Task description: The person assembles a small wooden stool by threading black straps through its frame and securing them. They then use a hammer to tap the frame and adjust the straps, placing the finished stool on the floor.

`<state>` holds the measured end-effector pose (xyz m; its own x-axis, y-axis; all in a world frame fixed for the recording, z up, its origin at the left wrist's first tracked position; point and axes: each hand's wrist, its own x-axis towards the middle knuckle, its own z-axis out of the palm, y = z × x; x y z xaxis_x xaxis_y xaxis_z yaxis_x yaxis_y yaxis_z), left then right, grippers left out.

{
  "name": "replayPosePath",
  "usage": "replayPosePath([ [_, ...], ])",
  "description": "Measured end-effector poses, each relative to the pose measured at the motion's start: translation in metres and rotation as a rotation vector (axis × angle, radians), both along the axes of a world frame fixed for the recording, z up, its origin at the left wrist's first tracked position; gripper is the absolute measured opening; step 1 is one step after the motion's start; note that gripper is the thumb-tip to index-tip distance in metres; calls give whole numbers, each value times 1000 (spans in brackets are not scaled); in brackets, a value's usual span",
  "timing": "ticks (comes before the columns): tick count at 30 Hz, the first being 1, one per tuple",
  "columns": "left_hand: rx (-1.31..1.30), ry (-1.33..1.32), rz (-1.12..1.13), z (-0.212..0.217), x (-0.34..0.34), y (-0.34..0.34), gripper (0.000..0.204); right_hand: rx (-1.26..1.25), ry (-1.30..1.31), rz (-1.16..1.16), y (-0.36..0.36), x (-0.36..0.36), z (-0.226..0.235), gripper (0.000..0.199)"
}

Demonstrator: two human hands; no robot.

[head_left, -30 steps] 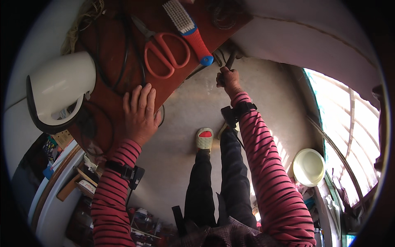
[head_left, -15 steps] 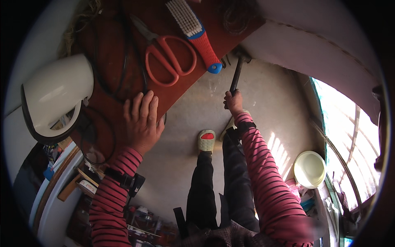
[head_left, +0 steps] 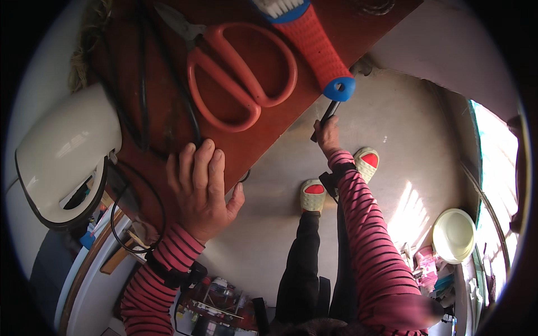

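Observation:
My left hand lies palm down on the near edge of the red-brown table, fingers stretched out and holding nothing. Just beyond its fingertips are a black cable and a pair of scissors with red handles. Past the table's right edge, my right hand is closed round the dark handle of a hammer, held low over the floor. A brush with a red and blue handle juts over the table edge and hides part of the hammer near its head.
A white electric kettle stands at the left. On the floor side, a pale basin sits at the right near a bright window. Small items crowd a low shelf at the bottom. My feet are in light slippers.
The scissors and brush appear larger and the view has shifted, with the floor and basin further right. Both hands keep their hold: the left flat on the table, the right on the hammer.

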<state>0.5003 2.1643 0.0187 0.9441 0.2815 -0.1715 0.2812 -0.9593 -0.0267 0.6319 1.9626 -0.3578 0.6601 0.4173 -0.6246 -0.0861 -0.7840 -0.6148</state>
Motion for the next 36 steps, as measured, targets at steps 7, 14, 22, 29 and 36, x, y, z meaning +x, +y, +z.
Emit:
replayPosePath([
  [7,-13,-32,29,-2,2,-4,64,-12,-58,-29,42,-14,-21,52],
  [14,13,7,-30,1,3,-1,78,244,51,15,73,-14,-75,53],
  [22,-75,33,82,5,6,-4,72,87,241,167,53,26,-11,53],
  [29,-83,-19,107,3,3,-4,84,-138,156,320,-35,45,73,38],
  [36,16,-136,66,-5,-3,-2,83,-300,-38,273,-185,36,179,27],
])
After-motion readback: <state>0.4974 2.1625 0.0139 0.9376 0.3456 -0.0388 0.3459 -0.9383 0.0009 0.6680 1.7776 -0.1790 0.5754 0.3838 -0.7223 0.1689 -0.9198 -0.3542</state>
